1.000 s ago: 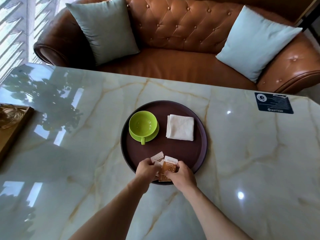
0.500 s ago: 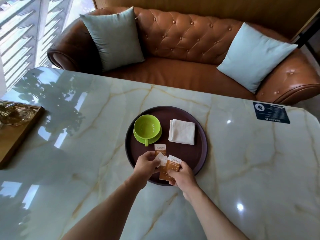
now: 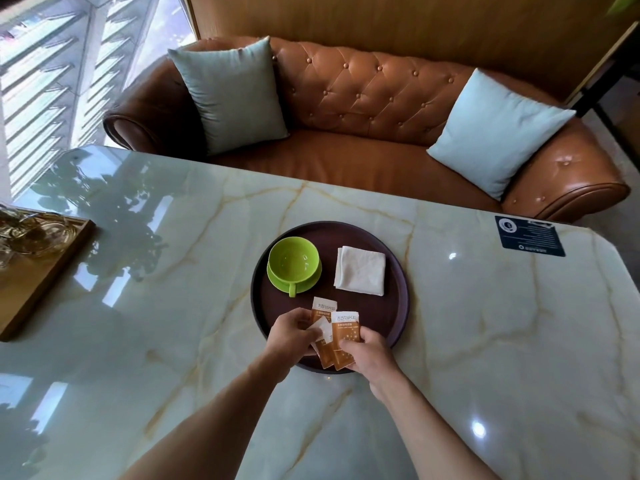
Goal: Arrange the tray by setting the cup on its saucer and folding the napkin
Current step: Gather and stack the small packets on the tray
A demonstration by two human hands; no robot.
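Observation:
A round dark tray point(image 3: 391, 317) lies on the marble table. On its left part a green cup point(image 3: 293, 260) stands on its green saucer point(image 3: 310, 282), handle toward me. A folded white napkin point(image 3: 360, 275) lies on the tray's right part. At the tray's near edge my left hand point(image 3: 289, 336) and my right hand point(image 3: 369, 349) each pinch orange-and-white sugar sachets point(image 3: 343, 336). One more sachet point(image 3: 323, 305) lies just beyond them on the tray.
The marble table point(image 3: 173, 306) reaches left to a wooden tray with glassware point(image 3: 38, 258). A dark card point(image 3: 528, 236) lies at the far right. Behind the table stands a brown leather sofa point(image 3: 363, 109) with two pale cushions.
The camera has tilted up, so the tray sits lower in view. My hands have fanned the sachets apart, and one sachet now lies on the tray beyond my fingers.

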